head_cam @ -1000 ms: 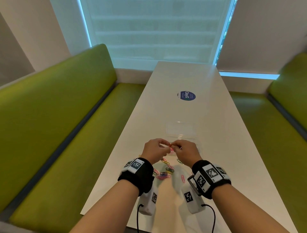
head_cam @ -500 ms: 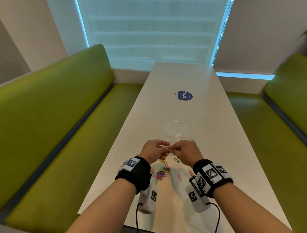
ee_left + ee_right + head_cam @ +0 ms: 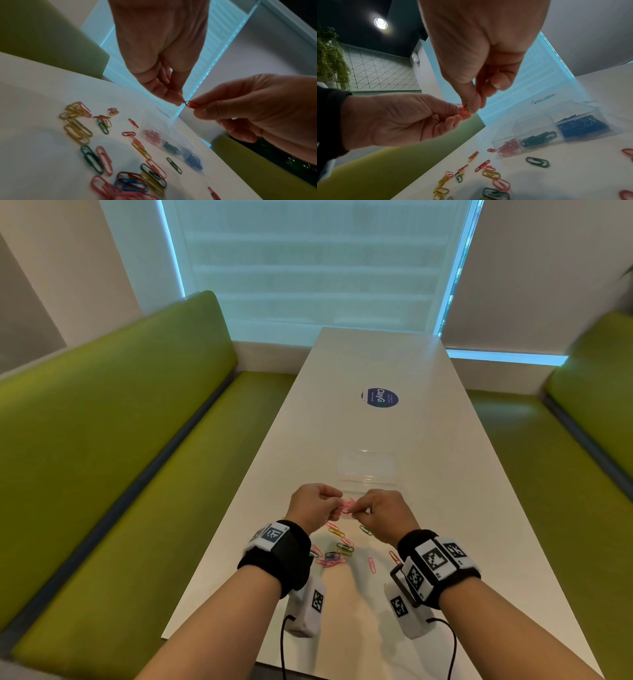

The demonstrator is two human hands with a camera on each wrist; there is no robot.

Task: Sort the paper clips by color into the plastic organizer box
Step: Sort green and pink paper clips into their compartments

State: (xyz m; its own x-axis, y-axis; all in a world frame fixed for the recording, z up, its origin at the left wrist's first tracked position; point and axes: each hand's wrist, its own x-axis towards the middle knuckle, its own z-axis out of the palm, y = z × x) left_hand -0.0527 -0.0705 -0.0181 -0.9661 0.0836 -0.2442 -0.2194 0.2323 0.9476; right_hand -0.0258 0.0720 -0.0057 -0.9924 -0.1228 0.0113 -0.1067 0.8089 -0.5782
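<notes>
While both hands' fingers [image 3: 173, 97] pinch linked red clips [image 3: 191, 104], organizer box [image 3: 556, 125] just beyond them holds red, green, blue; many loose clips [image 3: 102, 155] remain below on tabletop [image 3: 428, 542].

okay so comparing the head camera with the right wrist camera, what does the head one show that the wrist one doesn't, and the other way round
Only the head view shows both wristbands, the green benches on each side and the round blue sticker far up the table.

Only the right wrist view shows what the clear organizer box holds: red, green and blue clips in separate compartments. It also shows a ceiling light.

Both show the left hand and right hand pinching red paper clips between them above the table, with loose mixed clips below.
</notes>
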